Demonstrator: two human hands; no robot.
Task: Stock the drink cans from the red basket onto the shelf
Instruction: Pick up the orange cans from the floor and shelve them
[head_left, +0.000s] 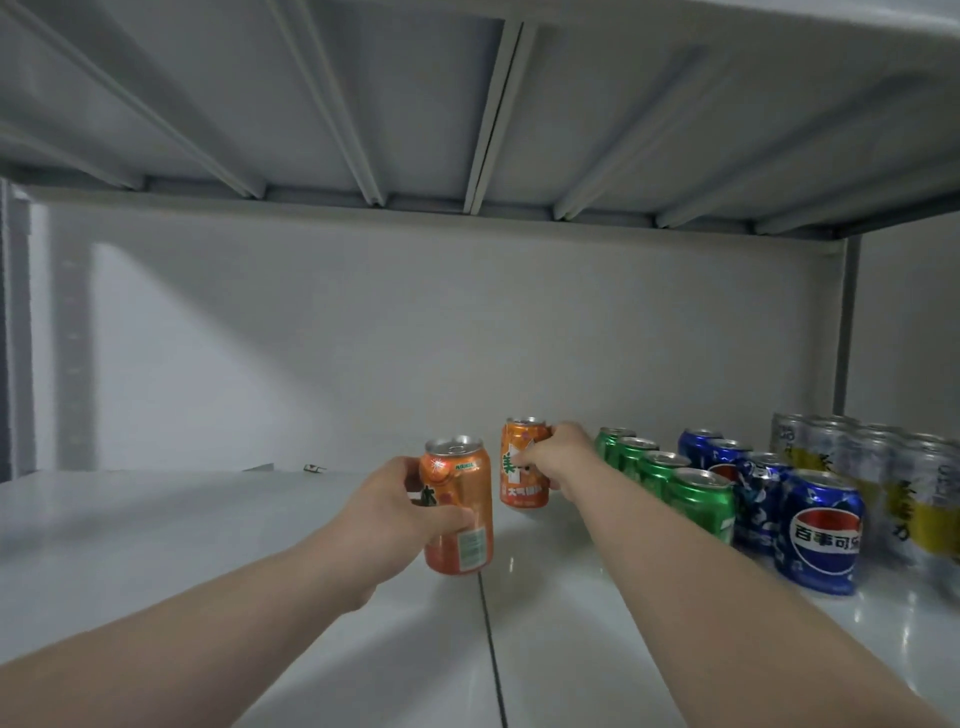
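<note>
1. Lower left of the frame: the white shelf (182, 545) stretches away bare towards its grey back wall.
2. Just left of centre: my left hand (400, 514) has fingers and thumb curled round the near orange can (462, 499), which is upright. I cannot tell whether its base touches the shelf.
3. Centre: the far orange can (522, 467) stands upright, deeper in. My right hand (558, 460) grips it from its right side, fingers wrapped round.
4. Right of centre: a row of green cans (660, 478) runs from back to front, just beside my right hand.
5. Right: a row of blue cans (810, 530), then silver-and-yellow cans (893, 483) at the frame's edge.
6. The red basket is out of view.
7. As I judge it, I am starting an orange row left of the green one. The next move calls for seating the far can level with the rearmost green can, letting go, then setting the near can straight in front of it.
</note>
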